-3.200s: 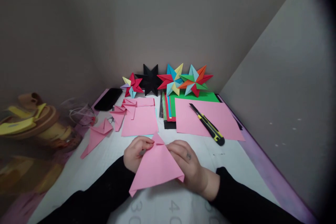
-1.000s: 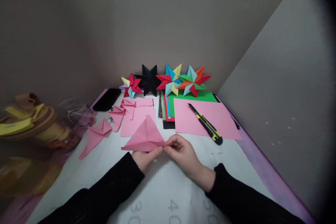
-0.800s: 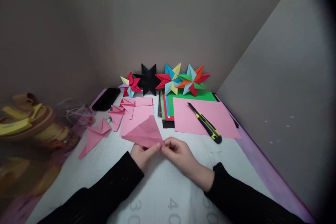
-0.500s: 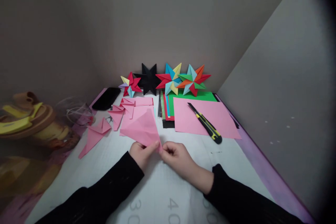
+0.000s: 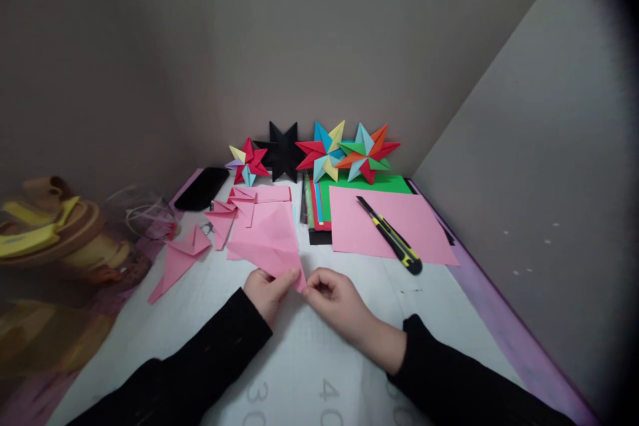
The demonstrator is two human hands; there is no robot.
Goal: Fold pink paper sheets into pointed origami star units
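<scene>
A sheet of pink paper [image 5: 272, 239] with crease lines is held up over the mat, its narrow corner pointing toward me. My left hand [image 5: 269, 291] is closed on it, thumb on top and fingers underneath. At the corner's tip, my right hand [image 5: 332, 293] pinches the paper's edge between thumb and fingertips. Folded pink paper pieces lie to the left, the largest one [image 5: 182, 258] nearest me. More pink paper [image 5: 269, 194] lies flat behind the held sheet and is partly hidden by it.
A yellow-and-black utility knife [image 5: 394, 239], blade out, rests on a pink sheet [image 5: 344, 226] at the right. Coloured paper stars [image 5: 327, 152] lean on the back wall. A phone [image 5: 202, 188], eyeglasses [image 5: 150, 216] and a brown-and-yellow container [image 5: 74, 239] are at the left.
The raised far part of the pink sheet has tipped lower and flatter. Both hands keep nearly the same place and grip.
</scene>
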